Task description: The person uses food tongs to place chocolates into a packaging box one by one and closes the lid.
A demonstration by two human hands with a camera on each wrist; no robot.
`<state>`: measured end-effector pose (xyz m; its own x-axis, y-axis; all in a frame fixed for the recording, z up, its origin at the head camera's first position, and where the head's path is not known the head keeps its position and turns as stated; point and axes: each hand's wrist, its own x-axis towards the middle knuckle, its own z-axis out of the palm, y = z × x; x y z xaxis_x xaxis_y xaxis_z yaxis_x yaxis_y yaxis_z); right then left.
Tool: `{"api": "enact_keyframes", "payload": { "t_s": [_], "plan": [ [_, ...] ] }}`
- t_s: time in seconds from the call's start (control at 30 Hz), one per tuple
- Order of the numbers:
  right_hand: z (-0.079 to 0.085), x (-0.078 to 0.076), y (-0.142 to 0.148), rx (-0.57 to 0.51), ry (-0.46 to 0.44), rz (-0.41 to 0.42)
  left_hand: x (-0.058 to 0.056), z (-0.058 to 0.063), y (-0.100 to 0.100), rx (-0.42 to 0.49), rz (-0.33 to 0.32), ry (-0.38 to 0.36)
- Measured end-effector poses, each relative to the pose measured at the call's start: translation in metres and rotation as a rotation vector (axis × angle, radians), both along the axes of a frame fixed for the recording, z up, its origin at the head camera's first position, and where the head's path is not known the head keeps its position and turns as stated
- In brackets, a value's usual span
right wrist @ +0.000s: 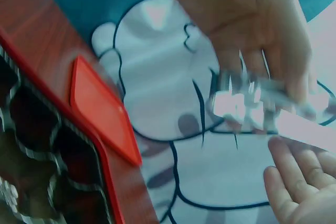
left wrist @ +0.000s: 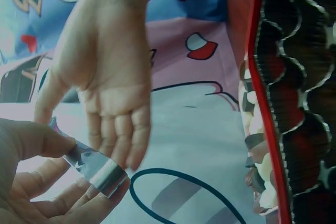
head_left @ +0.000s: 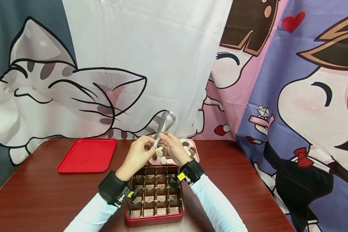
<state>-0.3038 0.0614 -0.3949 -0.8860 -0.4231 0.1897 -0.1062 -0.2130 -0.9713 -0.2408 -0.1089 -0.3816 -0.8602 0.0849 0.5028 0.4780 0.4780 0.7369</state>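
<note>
My left hand [head_left: 139, 153] holds metal tongs with perforated spoon-shaped ends [head_left: 167, 120], gripping them near the lower end so the heads point up. In the left wrist view, the thumb and fingers [left wrist: 44, 142] pinch a shiny metal end piece [left wrist: 97, 167]. My right hand [head_left: 175, 149] is beside the tongs, its fingertips close to the handle. Its fingers [left wrist: 121, 135] look fairly straight and relaxed in the left wrist view. Below both hands stands a red tin box [head_left: 155, 222] with a brown insert divided into many compartments.
Behind the hands, a pale pink tray [head_left: 196, 154] bears several brown and white chocolate-like pieces [head_left: 163, 160]. A flat red tray [head_left: 88, 155] lies at the back left of the brown table [head_left: 226, 180]. A cartoon-printed curtain [head_left: 150, 48] hangs just beyond the table.
</note>
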Motion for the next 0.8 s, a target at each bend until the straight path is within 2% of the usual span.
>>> {"api": "enact_keyframes", "payload": {
  "t_s": [0.2, 0.43, 0.53, 0.67, 0.8],
  "plan": [
    [-0.002, 0.008, -0.004, -0.071, -0.033, -0.061, 0.001, -0.009, 0.008, -0.079, 0.017, 0.064],
    [-0.004, 0.006, 0.003, -0.041, -0.051, -0.078, 0.004, -0.010, 0.009, -0.123, 0.005, 0.033],
    [-0.001, 0.001, 0.012, -0.030, -0.047, -0.064, 0.006, -0.008, 0.005, -0.139, -0.001, 0.027],
    [0.004, -0.006, 0.027, 0.019, -0.032, -0.059, 0.006, -0.008, -0.007, -0.151, 0.023, 0.015],
    [0.003, -0.011, 0.047, 0.064, -0.040, -0.068, 0.004, -0.016, -0.022, -0.141, 0.032, -0.024]
  ]
}}
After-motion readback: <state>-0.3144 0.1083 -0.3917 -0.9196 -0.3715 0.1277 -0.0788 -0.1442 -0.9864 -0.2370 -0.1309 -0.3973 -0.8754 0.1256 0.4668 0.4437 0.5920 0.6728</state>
